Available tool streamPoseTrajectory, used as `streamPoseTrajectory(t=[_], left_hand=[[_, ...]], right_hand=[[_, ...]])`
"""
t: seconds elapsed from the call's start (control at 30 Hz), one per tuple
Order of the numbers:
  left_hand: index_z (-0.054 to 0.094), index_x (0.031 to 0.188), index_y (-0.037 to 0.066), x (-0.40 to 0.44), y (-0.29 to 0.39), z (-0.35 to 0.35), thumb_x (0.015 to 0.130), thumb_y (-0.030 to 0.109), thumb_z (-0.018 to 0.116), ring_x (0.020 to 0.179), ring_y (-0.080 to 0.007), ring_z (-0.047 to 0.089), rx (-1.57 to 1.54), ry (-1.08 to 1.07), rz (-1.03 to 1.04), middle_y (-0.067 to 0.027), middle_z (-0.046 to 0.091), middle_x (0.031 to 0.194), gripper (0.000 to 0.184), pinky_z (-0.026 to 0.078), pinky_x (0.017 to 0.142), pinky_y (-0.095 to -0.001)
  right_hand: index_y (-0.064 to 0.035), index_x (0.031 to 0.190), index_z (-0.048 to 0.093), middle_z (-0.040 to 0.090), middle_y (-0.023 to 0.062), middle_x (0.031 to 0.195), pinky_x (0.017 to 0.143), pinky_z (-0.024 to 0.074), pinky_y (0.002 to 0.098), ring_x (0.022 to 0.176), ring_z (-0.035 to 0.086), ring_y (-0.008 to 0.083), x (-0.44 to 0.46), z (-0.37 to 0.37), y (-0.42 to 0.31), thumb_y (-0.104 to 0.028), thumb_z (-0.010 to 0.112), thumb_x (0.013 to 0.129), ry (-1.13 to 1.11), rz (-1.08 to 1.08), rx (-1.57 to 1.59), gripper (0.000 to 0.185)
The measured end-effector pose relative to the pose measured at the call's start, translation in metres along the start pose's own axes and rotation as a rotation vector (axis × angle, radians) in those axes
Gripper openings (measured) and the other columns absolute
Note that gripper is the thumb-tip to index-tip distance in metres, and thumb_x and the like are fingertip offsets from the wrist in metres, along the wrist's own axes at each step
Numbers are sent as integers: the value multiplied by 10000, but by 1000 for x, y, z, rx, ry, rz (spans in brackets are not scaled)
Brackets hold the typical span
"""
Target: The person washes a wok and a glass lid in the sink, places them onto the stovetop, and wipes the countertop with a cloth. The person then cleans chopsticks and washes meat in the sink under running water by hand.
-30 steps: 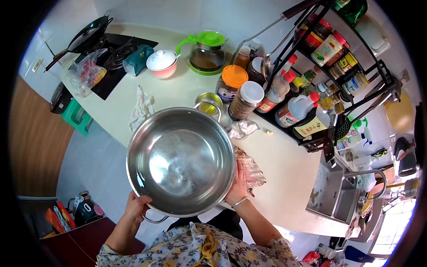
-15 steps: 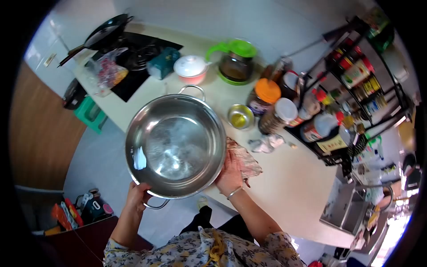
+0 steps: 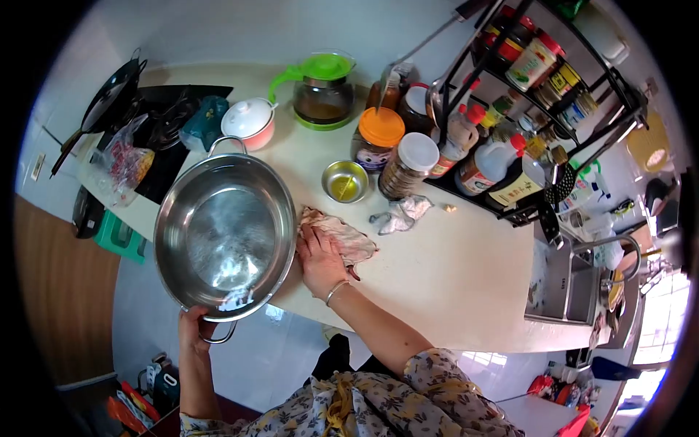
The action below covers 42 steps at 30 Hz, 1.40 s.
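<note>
A wide steel pot (image 3: 229, 237) with two loop handles is tilted at the counter's left front, its inside facing me. My left hand (image 3: 195, 328) grips its rim near the lower handle. To the right of the pot, my right hand (image 3: 320, 266) lies flat, fingers spread, on a crumpled pinkish cloth (image 3: 346, 239) on the counter. A small steel bowl (image 3: 345, 181) with yellow liquid stands behind the cloth. Whether the pot's base touches the counter is hidden.
Behind are a lidded pink-and-white pot (image 3: 248, 122), a green-lidded glass kettle (image 3: 324, 95), jars (image 3: 408, 166) and a whitish cloth (image 3: 403, 214). The cooktop (image 3: 164, 135) and wok (image 3: 113, 95) are left. A bottle rack (image 3: 510, 146) and sink (image 3: 561, 280) stand right.
The pot has moved left, away from my right hand, with my left hand still on it. My right hand has left the pot's side and rests on the pinkish cloth.
</note>
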State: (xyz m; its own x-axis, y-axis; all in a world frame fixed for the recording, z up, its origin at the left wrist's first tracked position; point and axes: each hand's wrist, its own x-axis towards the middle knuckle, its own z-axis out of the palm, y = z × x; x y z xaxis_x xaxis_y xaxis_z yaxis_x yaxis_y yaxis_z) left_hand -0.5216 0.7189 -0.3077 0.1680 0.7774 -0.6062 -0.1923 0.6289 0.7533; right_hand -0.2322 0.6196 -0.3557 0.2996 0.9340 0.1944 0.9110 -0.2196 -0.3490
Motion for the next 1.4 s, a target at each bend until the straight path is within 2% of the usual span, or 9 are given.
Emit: streamPoseTrajectory(t=[0.4,0.63,0.77,0.87,0.93,1.0,1.13,1.23,1.4], left_hand=[[484,1084,-48,11,7,-3,678,-32,454,815,-253,638,-9,-24,-31,-144,603,966,408,569,709,-342],[504,1051,-52,7,7,12,690,-18,437,805,-270,643,1,-20,0,-168,608,970,368,574,698,-369],[540,998,-38,3,10,21,685,-14,448,848,-271,631,40,69,-46,-170,615,964,327,557,715,-365],[549,998,-30,-1,14,23,722,20,481,881,-259,612,14,-47,-56,-158,613,947,289,520,794,-372],[550,1010,-25,-9,17,28,778,66,537,824,-221,603,140,222,-31,-110,606,897,249,492,826,-354],[536,1071,-20,1,10,13,834,229,608,884,-191,600,-114,-43,119,-92,617,990,352,478,831,-318],[448,1264,91,17,37,5,891,469,471,1080,-184,488,-342,-101,252,-66,517,1204,532,388,929,-370],[395,1314,117,86,62,-34,893,459,474,1057,-152,463,-270,162,361,-56,470,1249,548,388,886,-353],[482,1258,117,167,152,10,864,349,562,909,-123,517,173,-28,552,-37,538,1163,464,410,759,-288]], right_hand=[[-159,1129,596,499,77,1226,1021,270,486,1156,433,279,-138,-70,97,-37,514,724,102,139,-121,430],[-72,1182,508,447,167,1258,984,309,433,1135,410,367,-116,-83,175,-10,508,714,289,412,-145,471],[-58,1194,498,430,157,1284,984,319,389,1165,401,340,-76,-74,217,-19,492,749,411,504,-35,446],[-31,1229,472,452,122,1292,998,305,383,1174,408,267,-46,-56,242,-210,473,874,494,534,102,397],[-40,1270,439,450,147,1304,1006,301,427,1217,388,295,-22,-57,221,-310,411,928,456,561,125,436],[-168,1290,446,389,182,1337,978,293,501,1200,356,383,-14,-70,192,-489,471,857,240,757,-266,539],[-56,1195,487,436,204,1243,938,327,505,1141,395,401,-28,-66,203,-362,520,814,295,542,-167,490],[-17,1181,489,432,225,1233,939,335,490,1133,402,406,-35,-67,207,-285,529,797,303,496,-78,470],[12,1172,495,448,223,1213,935,348,460,1109,423,392,-40,-65,173,-173,500,749,378,605,100,462]])
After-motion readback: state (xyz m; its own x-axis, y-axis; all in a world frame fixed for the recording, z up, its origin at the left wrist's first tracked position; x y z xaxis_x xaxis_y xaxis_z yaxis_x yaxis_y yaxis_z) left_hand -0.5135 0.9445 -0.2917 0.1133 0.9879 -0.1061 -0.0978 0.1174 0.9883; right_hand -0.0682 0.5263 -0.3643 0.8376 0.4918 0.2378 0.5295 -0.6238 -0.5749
